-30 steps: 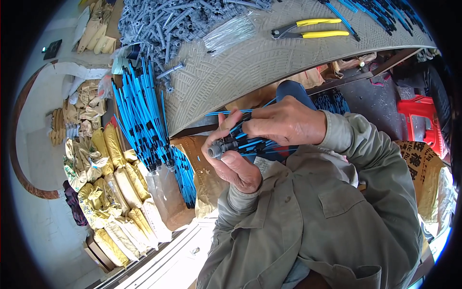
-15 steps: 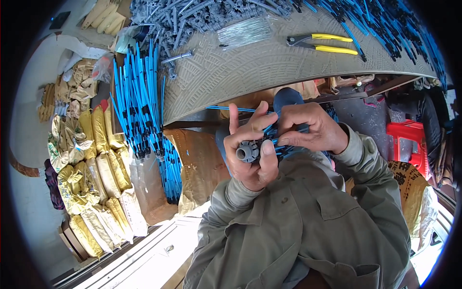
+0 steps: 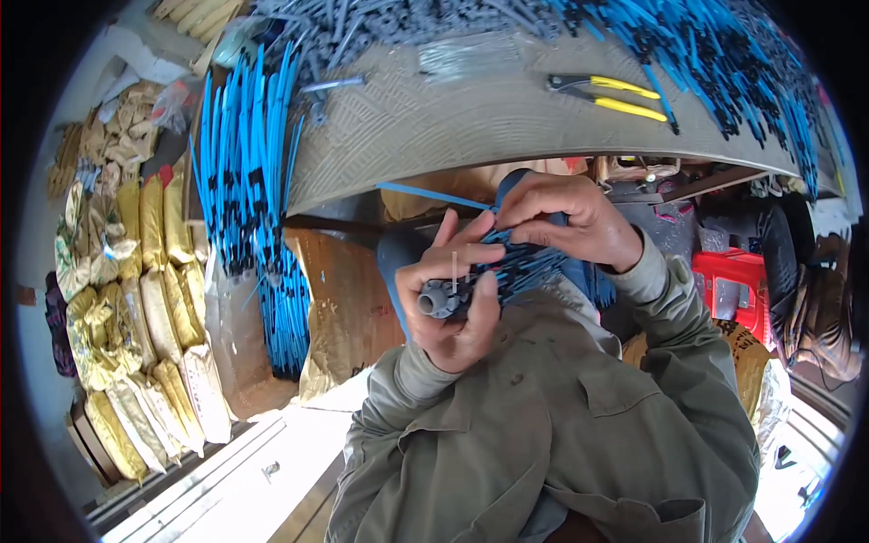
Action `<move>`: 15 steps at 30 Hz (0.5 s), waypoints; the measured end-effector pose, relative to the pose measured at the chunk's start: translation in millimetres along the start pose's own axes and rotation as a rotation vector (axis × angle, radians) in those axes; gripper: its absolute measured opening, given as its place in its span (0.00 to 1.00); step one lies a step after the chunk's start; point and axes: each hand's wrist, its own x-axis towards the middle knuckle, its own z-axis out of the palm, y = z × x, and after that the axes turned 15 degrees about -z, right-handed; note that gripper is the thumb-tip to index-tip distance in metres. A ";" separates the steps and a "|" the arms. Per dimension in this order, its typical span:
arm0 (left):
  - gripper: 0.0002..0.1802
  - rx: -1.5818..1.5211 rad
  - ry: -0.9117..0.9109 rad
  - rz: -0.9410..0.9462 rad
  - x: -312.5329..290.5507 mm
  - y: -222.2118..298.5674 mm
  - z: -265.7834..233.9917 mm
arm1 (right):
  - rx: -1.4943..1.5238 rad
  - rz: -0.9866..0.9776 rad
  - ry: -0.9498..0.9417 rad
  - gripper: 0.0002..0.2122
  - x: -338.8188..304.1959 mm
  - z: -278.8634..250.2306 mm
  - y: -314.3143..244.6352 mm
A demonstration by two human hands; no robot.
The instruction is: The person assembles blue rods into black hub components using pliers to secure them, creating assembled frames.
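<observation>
My left hand [image 3: 445,321] is wrapped round a grey plastic fitting [image 3: 438,300] whose round, toothed end faces me, its index and middle fingers stretched along it. A thin pale strand [image 3: 454,270] stands up beside those fingers. At the far side, my right hand [image 3: 570,222] is closed in a pinch with thumb and index finger together; what they hold is hidden. One blue tube [image 3: 430,195] reaches from the left up to the fingertips of both hands. Under the hands, across my lap, lie several blue tubes with black sleeves [image 3: 539,271].
On the patterned table [image 3: 389,136] are yellow-handled pliers [image 3: 625,95], a packet of clear strands [image 3: 466,56], a heap of grey fittings [image 3: 362,23] and blue tubes [image 3: 724,63]. More blue tubes [image 3: 240,163] hang at its left. Yellow bags [image 3: 149,317] lie left; a red stool [image 3: 731,281] stands right.
My right hand has moved away from the grey fitting to the near end of the single blue tube. My left hand still grips the fitting. The whole view has shifted slightly.
</observation>
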 end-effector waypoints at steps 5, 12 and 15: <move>0.15 0.212 0.020 0.036 -10.2 10.5 -11.4 | -0.090 -0.117 -0.223 0.08 15.8 10.7 3.7; 0.15 0.116 -0.023 0.003 -15.2 12.3 -24.7 | -0.318 -0.212 -0.239 0.08 6.5 32.9 -5.6; 0.16 0.022 -0.017 0.028 -18.9 11.0 -25.4 | -0.406 -0.256 -0.212 0.08 4.8 38.1 -7.0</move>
